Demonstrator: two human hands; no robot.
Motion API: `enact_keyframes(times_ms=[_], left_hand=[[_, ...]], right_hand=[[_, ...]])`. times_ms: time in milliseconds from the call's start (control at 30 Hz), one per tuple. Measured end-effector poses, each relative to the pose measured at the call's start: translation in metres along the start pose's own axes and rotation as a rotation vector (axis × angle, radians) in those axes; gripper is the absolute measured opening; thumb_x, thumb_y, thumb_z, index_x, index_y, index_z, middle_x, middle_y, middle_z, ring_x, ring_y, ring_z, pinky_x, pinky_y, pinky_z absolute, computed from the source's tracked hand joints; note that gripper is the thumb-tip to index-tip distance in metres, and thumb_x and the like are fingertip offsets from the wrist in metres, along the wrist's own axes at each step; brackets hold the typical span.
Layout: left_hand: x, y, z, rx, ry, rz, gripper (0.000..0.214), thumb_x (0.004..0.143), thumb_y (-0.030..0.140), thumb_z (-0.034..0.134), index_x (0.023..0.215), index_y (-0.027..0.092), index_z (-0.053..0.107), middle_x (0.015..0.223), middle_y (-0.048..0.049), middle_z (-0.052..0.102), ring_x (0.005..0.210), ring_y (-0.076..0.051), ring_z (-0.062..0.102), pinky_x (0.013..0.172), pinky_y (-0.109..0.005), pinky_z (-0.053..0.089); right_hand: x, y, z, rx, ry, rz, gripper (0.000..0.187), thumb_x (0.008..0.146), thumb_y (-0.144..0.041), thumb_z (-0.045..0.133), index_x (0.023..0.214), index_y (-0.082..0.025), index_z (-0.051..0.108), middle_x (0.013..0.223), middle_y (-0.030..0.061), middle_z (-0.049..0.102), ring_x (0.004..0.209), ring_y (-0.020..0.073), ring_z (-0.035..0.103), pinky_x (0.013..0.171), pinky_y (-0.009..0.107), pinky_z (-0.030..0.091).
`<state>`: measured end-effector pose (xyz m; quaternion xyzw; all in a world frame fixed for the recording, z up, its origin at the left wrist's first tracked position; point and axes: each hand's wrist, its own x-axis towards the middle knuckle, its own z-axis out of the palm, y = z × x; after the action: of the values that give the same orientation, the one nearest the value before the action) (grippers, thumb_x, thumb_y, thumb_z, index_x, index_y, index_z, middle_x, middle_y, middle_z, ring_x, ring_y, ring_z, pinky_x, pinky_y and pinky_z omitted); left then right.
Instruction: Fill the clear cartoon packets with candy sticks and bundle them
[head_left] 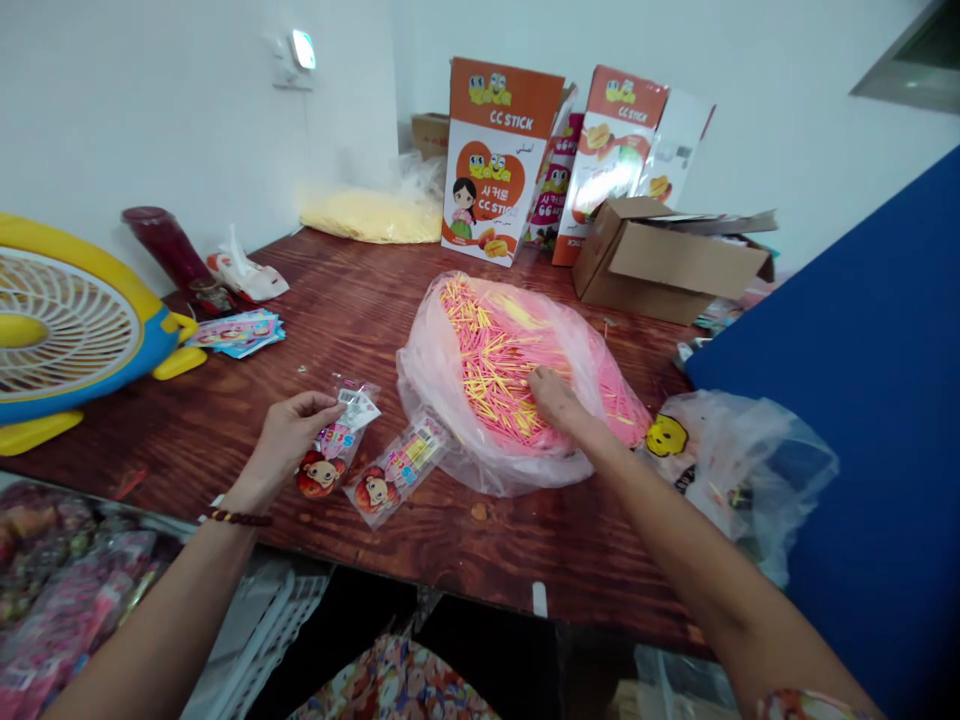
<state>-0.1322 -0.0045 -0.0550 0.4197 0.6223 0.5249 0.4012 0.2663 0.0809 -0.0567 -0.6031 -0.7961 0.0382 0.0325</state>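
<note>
Plastic on the left: could crumple the girl-print packet (319,474) by pinching too hard. Holds it near the barcode label (360,409) in left hand (294,425), thumb pressed to fingertips. Rightward: matching packet (391,478), top touching the clear bag (421,372). Could spill its pink-and-yellow sticks (487,352) over the slack rim (502,474) by dragging. Touches them with right hand (556,402), fingertips hidden; can't tell grip.

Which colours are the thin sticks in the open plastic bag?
The thin sticks are pink and yellow, showing best in the head view.
</note>
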Motion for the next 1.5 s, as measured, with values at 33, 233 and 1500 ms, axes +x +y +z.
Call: enact_keyframes(times_ms=[33, 233, 1500], left_hand=[[-0.001, -0.001, -0.001, -0.005, 0.002, -0.004, 0.034, 0.046, 0.039, 0.085, 0.064, 0.016, 0.067, 0.059, 0.0024, 0.061, 0.050, -0.010, 0.051, 0.045, -0.020, 0.040], [-0.006, -0.002, -0.005, -0.012, -0.024, -0.008, 0.041, 0.045, 0.045, 0.086, 0.066, 0.015, 0.067, 0.060, 0.0017, 0.063, 0.051, -0.011, 0.053, 0.047, -0.021, 0.043], [-0.061, 0.019, 0.049, -0.065, -0.291, -0.125, 0.027, 0.056, 0.036, 0.085, 0.066, 0.014, 0.072, 0.061, -0.0005, 0.068, 0.052, -0.011, 0.055, 0.052, -0.022, 0.042]], right_hand=[[0.001, 0.004, 0.001, 0.045, 0.018, 0.018, 0.030, 0.086, 0.000, 0.036, 0.102, -0.011, 0.058, 0.111, 0.0184, 0.062, 0.102, 0.0249, 0.056, 0.088, 0.033, 0.040], [0.004, 0.014, -0.001, 0.425, 0.132, 0.107, 0.013, 0.089, -0.023, 0.041, 0.089, -0.018, 0.054, 0.076, 0.0041, 0.064, 0.068, 0.0180, 0.056, 0.065, 0.028, 0.043], [-0.050, -0.058, 0.014, 1.497, 0.151, 0.150, 0.027, 0.070, -0.046, 0.071, 0.077, -0.020, 0.063, 0.067, -0.0011, 0.067, 0.068, 0.0168, 0.062, 0.074, 0.033, 0.050]])
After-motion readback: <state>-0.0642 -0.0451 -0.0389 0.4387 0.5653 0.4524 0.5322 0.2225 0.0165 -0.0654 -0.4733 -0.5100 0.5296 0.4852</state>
